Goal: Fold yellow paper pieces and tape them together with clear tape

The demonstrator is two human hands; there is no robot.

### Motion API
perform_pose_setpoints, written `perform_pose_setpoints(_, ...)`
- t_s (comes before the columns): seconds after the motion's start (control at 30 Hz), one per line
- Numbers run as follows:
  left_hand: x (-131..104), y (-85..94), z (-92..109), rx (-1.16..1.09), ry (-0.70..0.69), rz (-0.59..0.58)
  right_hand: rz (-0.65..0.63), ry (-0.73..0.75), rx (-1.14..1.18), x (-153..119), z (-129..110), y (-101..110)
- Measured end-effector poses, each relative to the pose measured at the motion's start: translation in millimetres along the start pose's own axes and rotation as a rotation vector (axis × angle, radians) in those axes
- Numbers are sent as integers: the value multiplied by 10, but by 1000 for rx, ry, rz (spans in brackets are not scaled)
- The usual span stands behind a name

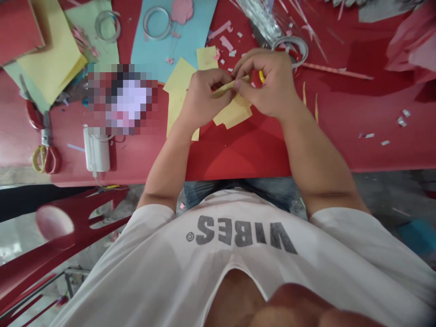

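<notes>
White shirt (238,227), yellow paper (224,88) in hands (203,96)

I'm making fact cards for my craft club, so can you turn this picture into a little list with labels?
Table: red
Left hand: pinching folded or curled yellow paper, hand
Right hand: pinching the same paper, hand
Light blue sheet: past the hands
On that sheet: tape roll, pink flower-like cutout
Far left: scissors
Near the scissors: white box with a cable
Can't tell: what the blocky blurred patch hides
</notes>
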State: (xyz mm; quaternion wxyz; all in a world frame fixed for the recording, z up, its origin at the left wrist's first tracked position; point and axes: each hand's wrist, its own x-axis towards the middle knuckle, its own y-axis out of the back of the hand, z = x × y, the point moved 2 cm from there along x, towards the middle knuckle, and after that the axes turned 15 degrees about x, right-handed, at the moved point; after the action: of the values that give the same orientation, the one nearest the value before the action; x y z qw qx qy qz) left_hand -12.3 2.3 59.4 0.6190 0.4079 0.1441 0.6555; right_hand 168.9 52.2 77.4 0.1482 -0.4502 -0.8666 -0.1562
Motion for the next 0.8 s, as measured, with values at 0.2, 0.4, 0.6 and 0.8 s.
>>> perform_pose_setpoints(0.2, 71, -52, -282, -165, 96, 4, 129, -31, 129, 52, 295, 50)
perform_pose_setpoints(0.4, 71, -10, -342, -166, 150, 90, 158, -50, 444, 88, 325, 63)
perform_pose_setpoints(0.6, 88, -32, -376, -162, 132, 103, 138, -145, 492, 82, 427, 43)
perform_pose_setpoints(0.8, 76, -36, -369, -208, 176, 145, 122, -183, 491, 89, 450, 33)
